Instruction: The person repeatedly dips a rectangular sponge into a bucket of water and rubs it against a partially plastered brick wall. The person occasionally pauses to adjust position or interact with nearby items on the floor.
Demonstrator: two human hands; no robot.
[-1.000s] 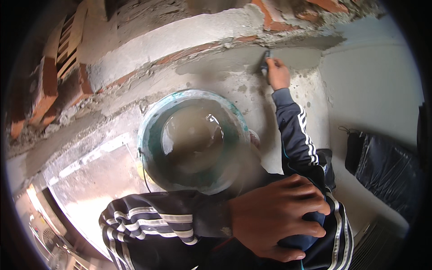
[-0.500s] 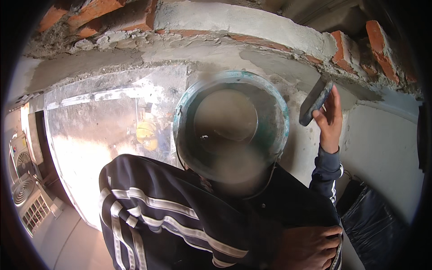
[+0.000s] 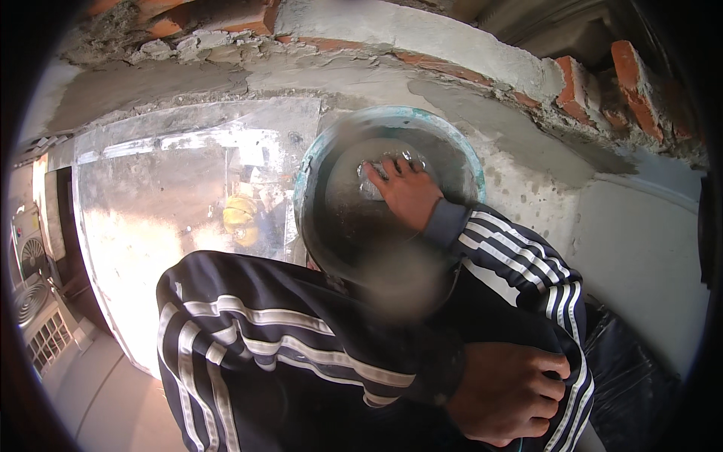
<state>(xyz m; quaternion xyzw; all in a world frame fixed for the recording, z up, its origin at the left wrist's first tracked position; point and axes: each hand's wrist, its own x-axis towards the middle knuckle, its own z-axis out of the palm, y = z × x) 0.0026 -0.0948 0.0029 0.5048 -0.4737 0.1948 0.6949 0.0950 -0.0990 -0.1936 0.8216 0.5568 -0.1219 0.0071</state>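
Note:
A round bucket (image 3: 476, 169) with a worn green-white rim stands in front of me, holding murky water (image 3: 361, 215). Inside it, my right hand (image 3: 407, 192) is at the water with its fingers spread over a flat grey rectangular block (image 3: 370, 188). Most of that block lies hidden under the hand and water, and ripples glint around it. At the lower right, my left hand (image 3: 512, 392) lies palm down against dark, white-striped clothing, its fingers curled. Whatever is under those fingers is hidden.
A low wall (image 3: 407, 34) with rough mortar and broken bricks (image 3: 636, 90) runs along the far side. Left of the bucket lies a bright translucent sheet (image 3: 181, 166) with a yellow shape showing in it. Black plastic (image 3: 633, 377) lies at the right; outdoor fan units (image 3: 34, 282) stand far left.
My right hand has moved left and down from beside the wall into the bucket with the block. The water is now rippled. My left hand stays by the striped clothing, slightly higher in view.

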